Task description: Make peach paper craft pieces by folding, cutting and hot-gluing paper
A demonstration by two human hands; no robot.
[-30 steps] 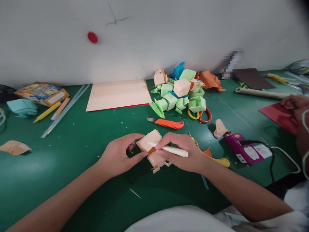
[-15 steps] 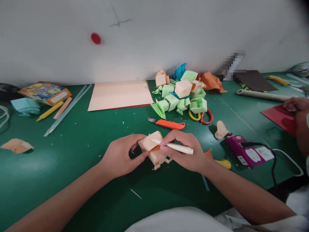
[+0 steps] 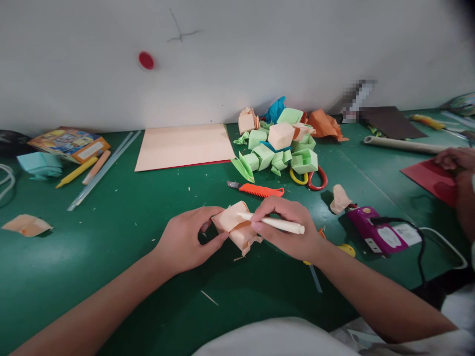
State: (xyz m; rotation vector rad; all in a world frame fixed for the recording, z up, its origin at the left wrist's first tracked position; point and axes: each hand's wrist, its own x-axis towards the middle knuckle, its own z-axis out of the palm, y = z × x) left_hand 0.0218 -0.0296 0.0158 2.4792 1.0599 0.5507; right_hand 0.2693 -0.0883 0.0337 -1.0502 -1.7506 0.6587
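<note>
A small peach folded paper box (image 3: 233, 220) sits low over the table in front of me. My left hand (image 3: 189, 240) pinches its left corner between thumb and fingers. In my right hand (image 3: 287, 230) is a cream felt-tip pen (image 3: 284, 226), its tip on or just over the box's upper flap. Torn paper edges hang from the lower side of the box. Just beyond the hands lies an orange utility knife (image 3: 261, 190) with its blade out to the left.
Behind the knife are a heap of folded paper pieces (image 3: 265, 155) and scissors (image 3: 317, 179). A peach sheet (image 3: 185, 146) lies against the wall. At right are a purple device (image 3: 376, 230) with cables and another person's hand (image 3: 454, 159) on red paper (image 3: 430, 180). Markers (image 3: 77, 172) lie left.
My right hand and the pen have shifted slightly to the right across the flap. The left hand keeps its hold on the paper box.
</note>
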